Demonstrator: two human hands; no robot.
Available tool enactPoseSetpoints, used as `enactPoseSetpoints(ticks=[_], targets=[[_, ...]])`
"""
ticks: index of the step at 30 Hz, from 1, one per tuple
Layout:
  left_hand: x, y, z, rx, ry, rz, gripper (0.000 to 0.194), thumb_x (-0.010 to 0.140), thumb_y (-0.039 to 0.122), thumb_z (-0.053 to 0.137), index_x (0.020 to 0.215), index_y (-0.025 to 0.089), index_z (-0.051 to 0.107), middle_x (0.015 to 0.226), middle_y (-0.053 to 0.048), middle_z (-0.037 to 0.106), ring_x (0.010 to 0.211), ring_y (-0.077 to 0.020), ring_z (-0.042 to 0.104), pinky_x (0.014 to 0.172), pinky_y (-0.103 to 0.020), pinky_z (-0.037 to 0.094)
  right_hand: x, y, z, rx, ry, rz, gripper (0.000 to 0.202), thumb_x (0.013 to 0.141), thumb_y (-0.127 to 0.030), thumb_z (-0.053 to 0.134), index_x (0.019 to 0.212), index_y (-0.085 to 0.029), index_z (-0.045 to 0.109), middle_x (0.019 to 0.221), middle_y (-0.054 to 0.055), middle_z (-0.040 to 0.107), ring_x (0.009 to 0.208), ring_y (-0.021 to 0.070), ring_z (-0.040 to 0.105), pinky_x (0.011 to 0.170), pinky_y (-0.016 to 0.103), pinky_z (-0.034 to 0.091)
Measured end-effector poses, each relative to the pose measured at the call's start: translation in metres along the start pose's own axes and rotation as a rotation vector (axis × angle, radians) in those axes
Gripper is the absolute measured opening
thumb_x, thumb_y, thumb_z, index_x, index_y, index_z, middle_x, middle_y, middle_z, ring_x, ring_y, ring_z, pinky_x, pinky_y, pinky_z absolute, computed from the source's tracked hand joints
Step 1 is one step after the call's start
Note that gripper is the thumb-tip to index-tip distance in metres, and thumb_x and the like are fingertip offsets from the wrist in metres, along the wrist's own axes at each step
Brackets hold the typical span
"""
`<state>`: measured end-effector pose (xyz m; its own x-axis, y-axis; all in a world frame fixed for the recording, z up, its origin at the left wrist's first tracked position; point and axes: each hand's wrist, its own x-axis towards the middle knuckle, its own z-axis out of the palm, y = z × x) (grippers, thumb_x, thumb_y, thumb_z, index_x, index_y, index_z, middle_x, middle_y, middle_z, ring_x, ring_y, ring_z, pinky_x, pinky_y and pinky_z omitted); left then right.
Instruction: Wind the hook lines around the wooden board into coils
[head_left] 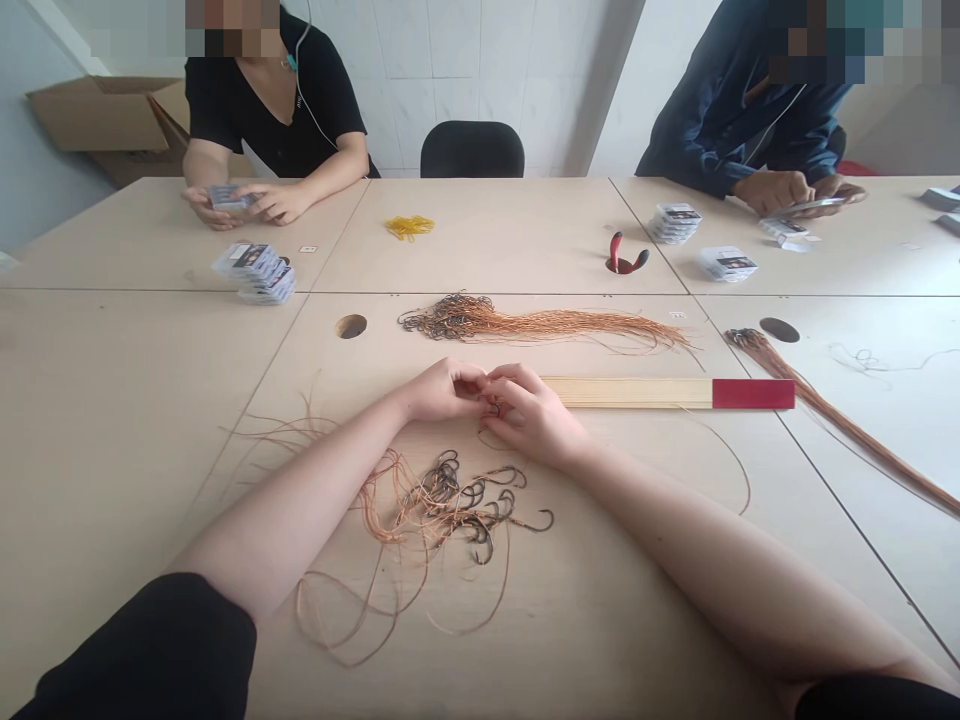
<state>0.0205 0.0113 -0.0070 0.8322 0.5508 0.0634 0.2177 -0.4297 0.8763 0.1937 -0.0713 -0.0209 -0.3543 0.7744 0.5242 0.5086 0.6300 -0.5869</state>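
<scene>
Fingers of right hand (538, 415) pinched on one dark, curved metal hook (494, 409); those of left hand (444, 388) curled beside, grip hidden.
Right of them, one flat, straw-coloured strip (637, 393) with crimson end; nearer, one tangle of dark hooks (448, 487) on coppery cords, too overlapped to count; beyond, one long, stringy bundle (540, 325).

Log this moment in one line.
left hand, right hand: together, grip partly hidden | beside right hand: board | nearer body: loose hooks | farther: bundled hooks

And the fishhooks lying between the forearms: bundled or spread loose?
Spread loose: the fishhooks lie jumbled at different angles, their orange-brown lines looping and splaying.
</scene>
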Motion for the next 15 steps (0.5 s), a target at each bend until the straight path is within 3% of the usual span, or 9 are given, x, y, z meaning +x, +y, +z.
enactPoseSetpoints(ticks=[7, 15], targets=[[-0.0004, -0.0033, -0.0001, 0.015, 0.004, -0.031, 0.019, 0.071, 0.032, 0.065, 0.07, 0.013, 0.062, 0.072, -0.002, 0.061, 0.071, -0.013, 0.056, 0.064, -0.025, 0.043, -0.0009, 0.0015, -0.0008, -0.02, 0.041, -0.002, 0.012, 0.081, -0.017, 0.053, 0.093, -0.02, 0.053, 0.116, 0.01, 0.042, 0.092, 0.0177, 0.055, 0.08, 0.038, 0.052], [-0.0003, -0.004, 0.0005, -0.034, 0.01, -0.042, 0.019, 0.073, 0.032, 0.064, 0.07, 0.013, 0.06, 0.071, -0.002, 0.06, 0.068, -0.012, 0.055, 0.061, -0.024, 0.042, -0.0009, 0.0022, -0.0005, -0.014, 0.023, 0.013, 0.021, 0.079, -0.018, 0.056, 0.1, -0.021, 0.052, 0.117, 0.011, 0.041, 0.09, 0.0173, 0.056, 0.074, 0.035, 0.054]])
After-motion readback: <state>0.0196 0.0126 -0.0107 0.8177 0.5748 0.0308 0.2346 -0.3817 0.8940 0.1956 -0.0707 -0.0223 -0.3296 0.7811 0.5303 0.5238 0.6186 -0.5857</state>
